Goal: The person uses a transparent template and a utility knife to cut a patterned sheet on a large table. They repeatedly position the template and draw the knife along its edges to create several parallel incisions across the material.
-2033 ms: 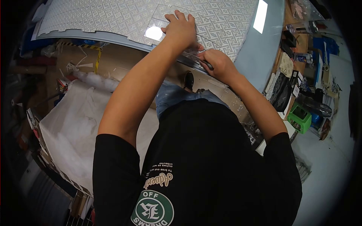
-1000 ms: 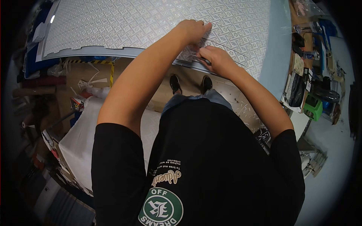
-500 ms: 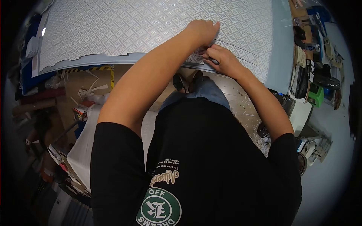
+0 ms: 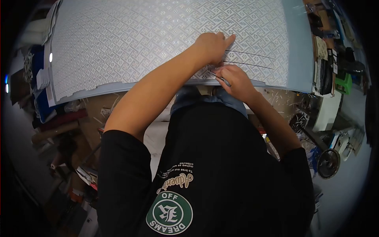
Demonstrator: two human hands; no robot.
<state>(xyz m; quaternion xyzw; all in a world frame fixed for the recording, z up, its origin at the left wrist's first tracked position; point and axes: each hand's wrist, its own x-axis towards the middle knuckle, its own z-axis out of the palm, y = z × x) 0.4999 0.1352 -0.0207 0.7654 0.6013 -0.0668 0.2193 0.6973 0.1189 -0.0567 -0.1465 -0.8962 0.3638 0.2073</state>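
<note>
My left hand (image 4: 213, 47) presses on a pale silver sheet (image 4: 158, 35) with a geometric lattice pattern, fingers spread forward and to the right. Closer to me, my right hand (image 4: 237, 81) grips a slim pen-shaped tool (image 4: 225, 81) with a grey handle. Its thin tip points left, at the sheet near the front edge and just below my left hand. Two thin dark lines (image 4: 252, 54) run nearly parallel across the sheet to the right of my hands. The palm side of my left hand is hidden.
The sheet lies on a blue-grey table (image 4: 299, 47) whose front edge runs before my waist. Cluttered shelves and a green stool (image 4: 344, 83) stand to the right. Rolls of material (image 4: 59, 128) lie at the lower left. White scraps litter the floor.
The view has shifted, so the table front now sits closer to my body. My right hand and the tool are slightly lower in view; the left hand stays on the sheet.
</note>
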